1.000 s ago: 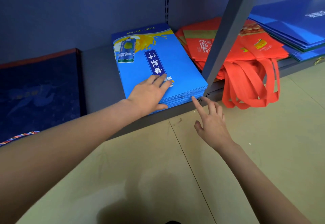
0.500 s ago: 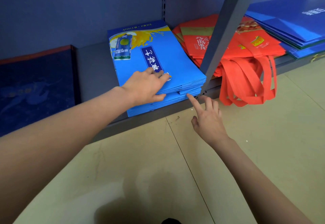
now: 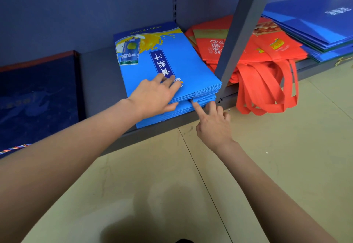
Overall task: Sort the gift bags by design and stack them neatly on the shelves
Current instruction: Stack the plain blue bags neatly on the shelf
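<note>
Smooth, faintly glossy paper blue gift bags (image 3: pixel 183 65); matt, cloth-like red tote bags (image 3: pixel 267 82); matt painted metal shelf (image 3: pixel 101 82).

Shop or stockroom, slotted metal shelving (image 3: pixel 242 38) low over bare floor (image 3: pixel 286 147), flat stacks of gift bags (image 3: pixel 172 65)
</note>
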`<action>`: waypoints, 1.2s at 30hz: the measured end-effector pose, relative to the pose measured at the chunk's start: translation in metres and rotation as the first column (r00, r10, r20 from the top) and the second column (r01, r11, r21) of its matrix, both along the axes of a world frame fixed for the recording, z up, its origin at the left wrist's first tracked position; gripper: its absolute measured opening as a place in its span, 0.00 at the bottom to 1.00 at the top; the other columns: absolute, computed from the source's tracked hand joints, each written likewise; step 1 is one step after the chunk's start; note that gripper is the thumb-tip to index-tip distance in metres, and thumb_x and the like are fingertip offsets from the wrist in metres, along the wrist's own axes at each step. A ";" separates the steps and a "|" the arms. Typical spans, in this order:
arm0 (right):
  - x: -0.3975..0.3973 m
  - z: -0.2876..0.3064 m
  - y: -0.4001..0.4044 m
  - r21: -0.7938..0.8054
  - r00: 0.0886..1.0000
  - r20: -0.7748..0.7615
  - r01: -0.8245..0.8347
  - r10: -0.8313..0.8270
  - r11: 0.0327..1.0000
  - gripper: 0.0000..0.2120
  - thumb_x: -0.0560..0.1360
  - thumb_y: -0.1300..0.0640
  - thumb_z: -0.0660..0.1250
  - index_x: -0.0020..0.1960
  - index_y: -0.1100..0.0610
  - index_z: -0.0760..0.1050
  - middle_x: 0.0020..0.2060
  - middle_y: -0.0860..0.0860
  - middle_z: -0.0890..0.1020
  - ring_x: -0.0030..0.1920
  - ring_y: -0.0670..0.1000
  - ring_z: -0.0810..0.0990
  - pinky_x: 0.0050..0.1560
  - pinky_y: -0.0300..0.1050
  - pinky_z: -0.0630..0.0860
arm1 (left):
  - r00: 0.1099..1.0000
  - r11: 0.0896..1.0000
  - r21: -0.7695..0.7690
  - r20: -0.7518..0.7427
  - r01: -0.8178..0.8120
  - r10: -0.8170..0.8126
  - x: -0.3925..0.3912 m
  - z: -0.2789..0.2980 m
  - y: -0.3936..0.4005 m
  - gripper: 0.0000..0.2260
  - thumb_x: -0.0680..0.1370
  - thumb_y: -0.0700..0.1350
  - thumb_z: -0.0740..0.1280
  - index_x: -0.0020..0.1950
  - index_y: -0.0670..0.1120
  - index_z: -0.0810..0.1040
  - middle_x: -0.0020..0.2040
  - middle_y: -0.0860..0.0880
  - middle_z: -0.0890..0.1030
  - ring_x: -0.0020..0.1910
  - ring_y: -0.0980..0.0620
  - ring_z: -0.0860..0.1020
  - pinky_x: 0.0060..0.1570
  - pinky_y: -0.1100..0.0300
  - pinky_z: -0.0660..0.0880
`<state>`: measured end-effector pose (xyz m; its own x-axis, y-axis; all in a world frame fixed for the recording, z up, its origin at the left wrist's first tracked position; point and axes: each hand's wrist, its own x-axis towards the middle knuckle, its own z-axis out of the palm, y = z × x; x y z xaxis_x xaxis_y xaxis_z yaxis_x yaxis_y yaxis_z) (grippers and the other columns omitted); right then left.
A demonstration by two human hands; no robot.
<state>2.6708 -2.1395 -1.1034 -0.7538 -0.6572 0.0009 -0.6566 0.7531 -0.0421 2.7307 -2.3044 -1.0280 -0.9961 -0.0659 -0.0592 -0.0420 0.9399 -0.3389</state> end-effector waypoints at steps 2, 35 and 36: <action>0.002 0.006 0.000 0.005 0.998 0.050 -0.030 0.030 1.000 0.30 0.75 0.57 0.57 0.75 0.47 0.52 0.62 0.55 0.67 0.60 0.57 0.68 0.61 0.52 0.63 | 1.000 1.000 0.006 0.009 -0.020 0.020 0.000 -0.005 0.001 0.27 0.80 0.58 0.53 0.74 0.45 0.53 0.76 0.47 0.56 0.70 0.46 0.61 0.44 0.53 0.74; 0.003 0.029 -0.055 -0.490 0.543 0.837 0.693 0.064 0.529 0.26 0.69 0.53 0.71 0.66 0.50 0.72 0.60 0.51 0.77 0.58 0.53 0.77 0.62 0.53 0.73 | 0.693 0.245 0.822 0.229 -0.514 0.684 0.098 -0.026 -0.036 0.26 0.81 0.51 0.55 0.77 0.50 0.50 0.77 0.47 0.37 0.74 0.40 0.58 0.72 0.53 0.57; 0.006 0.031 -0.059 -0.500 0.549 0.831 0.668 0.090 0.551 0.24 0.71 0.55 0.70 0.66 0.50 0.72 0.59 0.50 0.78 0.57 0.53 0.77 0.62 0.51 0.73 | 0.685 0.241 0.817 0.236 -0.524 0.689 0.104 -0.026 -0.036 0.26 0.82 0.51 0.55 0.77 0.50 0.49 0.77 0.47 0.37 0.74 0.40 0.57 0.72 0.52 0.57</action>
<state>2.6770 -2.1987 -1.0721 -0.8530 -0.4288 -0.2976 0.1640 0.3210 -0.9328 2.8350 -2.3406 -1.0542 -0.6780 -0.6615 -0.3205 -0.6928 0.4293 0.5795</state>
